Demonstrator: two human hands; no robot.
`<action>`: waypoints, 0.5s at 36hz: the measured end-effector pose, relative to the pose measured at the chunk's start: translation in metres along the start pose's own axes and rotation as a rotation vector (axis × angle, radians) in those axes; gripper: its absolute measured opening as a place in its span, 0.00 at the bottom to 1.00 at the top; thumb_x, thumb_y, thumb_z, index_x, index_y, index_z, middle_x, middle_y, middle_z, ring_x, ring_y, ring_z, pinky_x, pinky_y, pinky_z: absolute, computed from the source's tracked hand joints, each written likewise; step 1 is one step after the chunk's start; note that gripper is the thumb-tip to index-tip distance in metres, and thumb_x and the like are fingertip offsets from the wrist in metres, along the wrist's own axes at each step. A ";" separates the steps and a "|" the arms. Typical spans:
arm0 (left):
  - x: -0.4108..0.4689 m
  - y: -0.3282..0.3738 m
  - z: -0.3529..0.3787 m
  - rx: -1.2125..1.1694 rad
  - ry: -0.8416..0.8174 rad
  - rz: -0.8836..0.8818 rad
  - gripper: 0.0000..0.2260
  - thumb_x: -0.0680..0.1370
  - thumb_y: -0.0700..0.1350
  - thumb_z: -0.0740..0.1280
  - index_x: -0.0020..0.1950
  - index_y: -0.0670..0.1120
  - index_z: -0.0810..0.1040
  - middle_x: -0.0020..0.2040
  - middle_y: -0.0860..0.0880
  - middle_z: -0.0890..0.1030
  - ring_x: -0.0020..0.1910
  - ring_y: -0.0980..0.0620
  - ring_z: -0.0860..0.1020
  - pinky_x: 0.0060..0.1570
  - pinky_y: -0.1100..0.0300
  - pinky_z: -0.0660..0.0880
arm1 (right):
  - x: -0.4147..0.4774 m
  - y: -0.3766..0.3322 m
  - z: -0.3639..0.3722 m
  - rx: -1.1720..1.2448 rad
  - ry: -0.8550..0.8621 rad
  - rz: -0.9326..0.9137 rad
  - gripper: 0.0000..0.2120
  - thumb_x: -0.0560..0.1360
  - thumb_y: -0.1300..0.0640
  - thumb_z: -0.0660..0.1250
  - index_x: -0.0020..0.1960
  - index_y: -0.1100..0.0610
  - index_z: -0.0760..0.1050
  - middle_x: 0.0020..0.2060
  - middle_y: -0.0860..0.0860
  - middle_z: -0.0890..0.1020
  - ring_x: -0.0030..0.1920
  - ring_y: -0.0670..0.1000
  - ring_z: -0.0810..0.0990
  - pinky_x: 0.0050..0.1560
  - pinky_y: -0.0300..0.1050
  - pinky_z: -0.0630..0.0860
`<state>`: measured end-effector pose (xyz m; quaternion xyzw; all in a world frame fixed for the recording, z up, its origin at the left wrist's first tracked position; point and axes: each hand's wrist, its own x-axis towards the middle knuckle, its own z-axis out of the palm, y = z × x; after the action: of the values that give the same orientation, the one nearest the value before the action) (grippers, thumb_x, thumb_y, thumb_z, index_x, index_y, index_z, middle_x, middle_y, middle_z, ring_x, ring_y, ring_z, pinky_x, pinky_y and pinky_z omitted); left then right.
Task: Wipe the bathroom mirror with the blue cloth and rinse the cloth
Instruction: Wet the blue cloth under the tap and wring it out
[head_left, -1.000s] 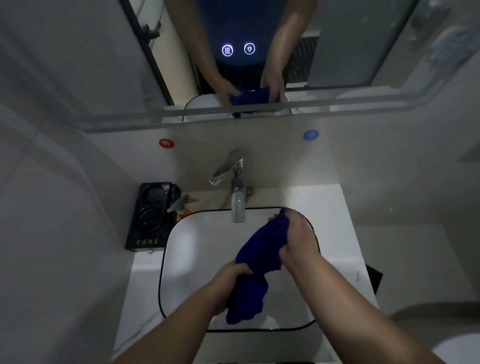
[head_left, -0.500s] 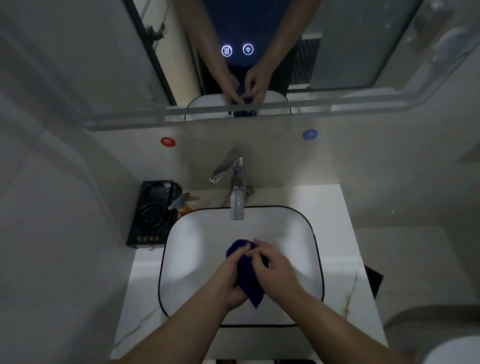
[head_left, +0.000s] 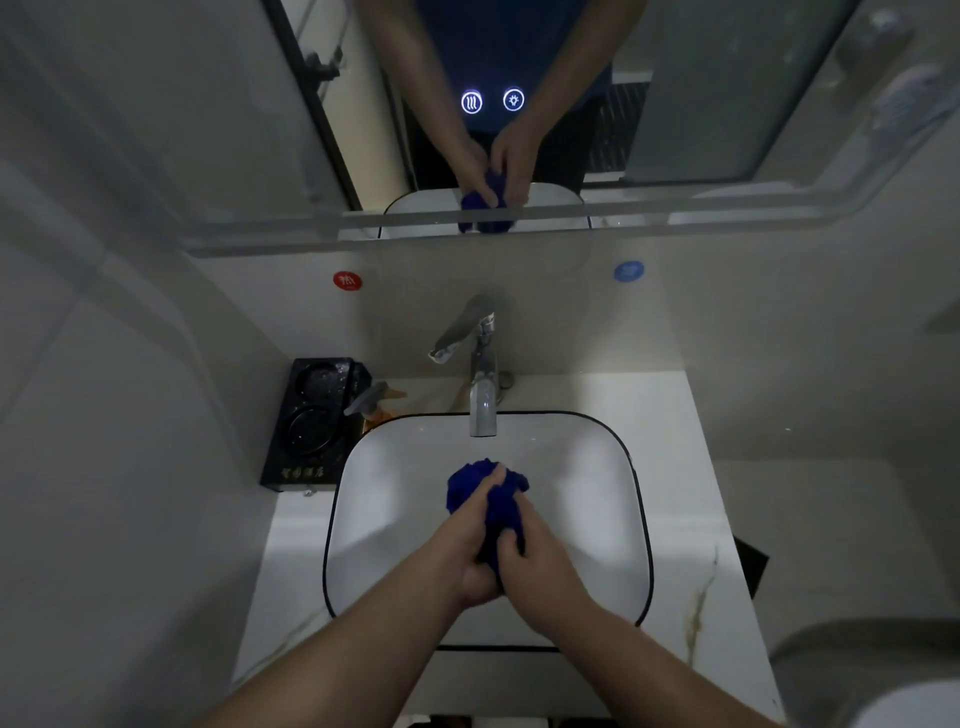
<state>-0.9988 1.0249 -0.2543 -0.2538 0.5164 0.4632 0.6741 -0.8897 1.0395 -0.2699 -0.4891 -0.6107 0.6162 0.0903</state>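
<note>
The blue cloth (head_left: 493, 493) is bunched into a ball over the middle of the white basin (head_left: 395, 499). My left hand (head_left: 470, 540) and my right hand (head_left: 535, 556) both squeeze it from below, pressed close together. Its top pokes out above my fingers. The chrome tap (head_left: 483, 374) stands behind the basin, its spout just above the cloth; I see no water running. The mirror (head_left: 701, 93) above reflects my arms and the cloth.
A black holder (head_left: 311, 421) with two round recesses sits left of the basin, a pump bottle (head_left: 374, 405) beside it. Red (head_left: 347, 280) and blue (head_left: 628, 271) dots mark the wall. Two lit touch buttons (head_left: 492, 101) glow on the mirror. A toilet (head_left: 872, 675) is lower right.
The cloth was stretched out between my hands a second ago; both hands have come together and crumpled it into a tight ball at the basin's centre.
</note>
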 end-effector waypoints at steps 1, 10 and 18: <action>0.000 0.001 -0.003 -0.010 -0.001 0.003 0.27 0.72 0.56 0.82 0.62 0.38 0.85 0.55 0.34 0.87 0.56 0.36 0.85 0.55 0.41 0.82 | 0.001 -0.002 -0.003 -0.037 -0.046 -0.019 0.26 0.82 0.57 0.58 0.78 0.40 0.68 0.66 0.42 0.80 0.65 0.40 0.79 0.71 0.44 0.75; 0.008 0.008 -0.014 -0.012 -0.029 0.006 0.19 0.78 0.44 0.77 0.67 0.39 0.83 0.56 0.36 0.87 0.48 0.38 0.87 0.42 0.48 0.84 | 0.010 -0.005 -0.033 -0.393 0.059 -0.163 0.15 0.85 0.53 0.57 0.70 0.47 0.74 0.65 0.43 0.79 0.67 0.46 0.75 0.71 0.48 0.71; 0.008 0.019 -0.039 0.362 -0.014 -0.099 0.14 0.78 0.44 0.75 0.60 0.40 0.81 0.44 0.43 0.83 0.34 0.48 0.80 0.32 0.59 0.75 | 0.027 0.014 -0.043 -0.920 -0.103 -0.387 0.52 0.77 0.47 0.72 0.85 0.39 0.36 0.87 0.50 0.50 0.84 0.54 0.58 0.82 0.53 0.64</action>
<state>-1.0337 1.0040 -0.2721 -0.1501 0.5734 0.3310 0.7342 -0.8666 1.0838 -0.2853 -0.3251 -0.9023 0.2784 -0.0524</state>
